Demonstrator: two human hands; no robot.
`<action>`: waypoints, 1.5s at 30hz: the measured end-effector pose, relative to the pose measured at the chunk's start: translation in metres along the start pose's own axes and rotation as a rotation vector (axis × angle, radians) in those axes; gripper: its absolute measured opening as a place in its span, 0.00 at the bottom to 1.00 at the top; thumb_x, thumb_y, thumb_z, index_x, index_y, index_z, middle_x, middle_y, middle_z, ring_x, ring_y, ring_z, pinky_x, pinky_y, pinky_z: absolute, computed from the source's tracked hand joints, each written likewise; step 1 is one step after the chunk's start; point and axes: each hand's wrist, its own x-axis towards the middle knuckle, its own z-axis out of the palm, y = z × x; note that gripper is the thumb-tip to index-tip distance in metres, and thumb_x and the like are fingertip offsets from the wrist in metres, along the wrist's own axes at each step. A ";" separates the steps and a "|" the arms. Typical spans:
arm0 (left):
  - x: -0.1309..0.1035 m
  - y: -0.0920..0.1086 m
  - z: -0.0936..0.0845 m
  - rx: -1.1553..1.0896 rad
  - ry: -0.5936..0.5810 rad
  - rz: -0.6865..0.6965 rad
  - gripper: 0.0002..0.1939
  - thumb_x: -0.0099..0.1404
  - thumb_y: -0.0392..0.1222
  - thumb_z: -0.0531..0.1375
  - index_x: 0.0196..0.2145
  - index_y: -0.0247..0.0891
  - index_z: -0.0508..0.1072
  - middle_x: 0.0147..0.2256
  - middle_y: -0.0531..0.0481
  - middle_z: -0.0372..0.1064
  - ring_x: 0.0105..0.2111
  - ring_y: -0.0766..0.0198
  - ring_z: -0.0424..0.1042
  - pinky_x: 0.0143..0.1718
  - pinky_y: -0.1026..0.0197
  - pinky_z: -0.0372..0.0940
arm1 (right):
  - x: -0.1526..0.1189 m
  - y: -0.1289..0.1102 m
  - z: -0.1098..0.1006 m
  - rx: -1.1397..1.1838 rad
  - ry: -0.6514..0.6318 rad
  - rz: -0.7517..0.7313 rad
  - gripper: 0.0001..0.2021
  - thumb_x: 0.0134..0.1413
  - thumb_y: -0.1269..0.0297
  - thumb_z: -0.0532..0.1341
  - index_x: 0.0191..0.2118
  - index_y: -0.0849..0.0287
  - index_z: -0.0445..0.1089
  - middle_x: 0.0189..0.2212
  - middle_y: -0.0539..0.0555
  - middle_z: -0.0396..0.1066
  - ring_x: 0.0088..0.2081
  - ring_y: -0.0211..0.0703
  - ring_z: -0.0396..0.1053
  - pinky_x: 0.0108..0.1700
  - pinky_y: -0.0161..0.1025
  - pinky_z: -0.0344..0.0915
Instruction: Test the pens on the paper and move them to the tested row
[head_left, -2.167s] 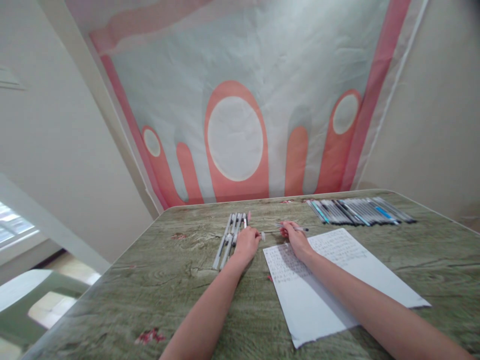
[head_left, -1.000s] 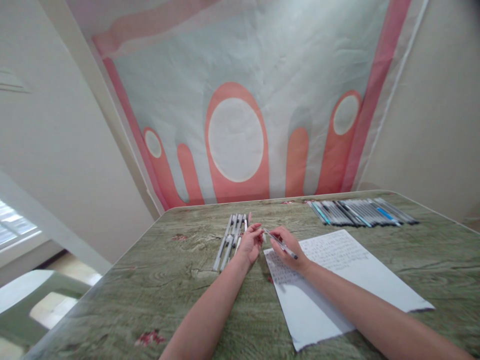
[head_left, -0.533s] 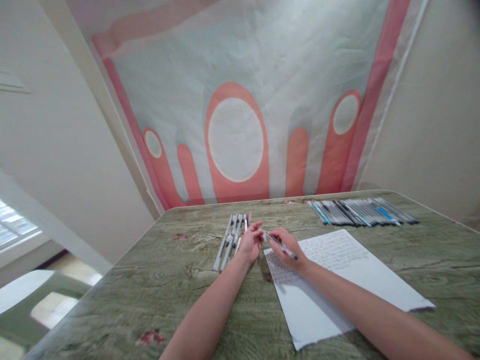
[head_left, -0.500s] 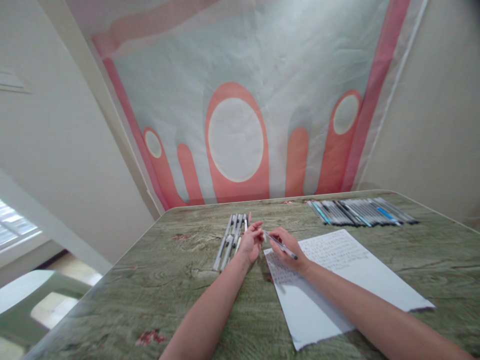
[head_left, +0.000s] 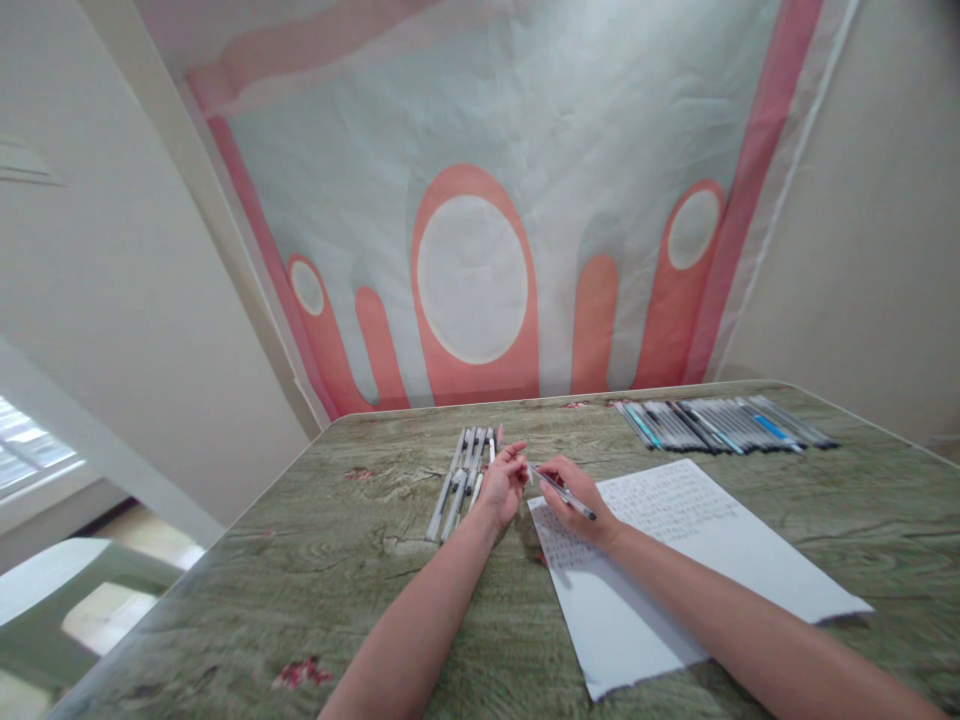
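Note:
My right hand [head_left: 571,497] is closed round a slim clear pen [head_left: 568,497] with a dark end. The pen slants, its other end pointing up-left at the fingertips of my left hand [head_left: 505,484]. That hand is turned partly palm up with curled fingers, pinched close to the pen's end; anything small between them is too blurred to make out. Under my right wrist lies a white sheet of paper [head_left: 720,575] with rows of handwriting on its upper part. Just left of my left hand, several capped clear pens [head_left: 459,480] lie side by side, some partly hidden by it.
At the back right of the wood-grain table [head_left: 360,570] lies a long row of pens [head_left: 720,425], mostly clear, a few blue or teal. A patterned wall covering [head_left: 472,280] rises behind the table. A pale chair [head_left: 82,610] stands at lower left.

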 end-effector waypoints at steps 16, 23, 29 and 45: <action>-0.004 0.006 0.005 0.221 -0.094 0.132 0.14 0.47 0.34 0.60 0.35 0.35 0.65 0.22 0.57 0.55 0.21 0.74 0.55 0.26 0.69 0.51 | -0.002 0.000 -0.003 0.046 0.020 0.024 0.06 0.53 0.65 0.52 0.35 0.59 0.64 0.28 0.52 0.63 0.29 0.38 0.61 0.33 0.37 0.58; -0.005 0.008 0.005 0.256 -0.163 0.130 0.13 0.48 0.35 0.60 0.35 0.35 0.65 0.23 0.56 0.56 0.23 0.73 0.56 0.28 0.67 0.51 | -0.004 0.005 -0.002 0.093 0.036 0.063 0.06 0.53 0.65 0.52 0.34 0.59 0.64 0.28 0.51 0.63 0.28 0.38 0.61 0.31 0.36 0.58; -0.003 0.006 0.006 0.210 -0.138 0.131 0.15 0.49 0.38 0.60 0.36 0.35 0.63 0.23 0.56 0.57 0.23 0.72 0.57 0.29 0.67 0.51 | -0.003 0.005 -0.001 0.107 0.171 0.108 0.07 0.54 0.64 0.51 0.36 0.58 0.62 0.29 0.51 0.63 0.30 0.39 0.61 0.32 0.37 0.59; -0.002 0.002 0.001 0.131 -0.118 0.136 0.15 0.52 0.39 0.59 0.38 0.36 0.62 0.21 0.58 0.56 0.22 0.73 0.57 0.28 0.68 0.52 | -0.003 -0.002 -0.002 0.041 0.059 -0.029 0.07 0.51 0.67 0.52 0.37 0.57 0.63 0.29 0.52 0.64 0.30 0.38 0.61 0.33 0.37 0.59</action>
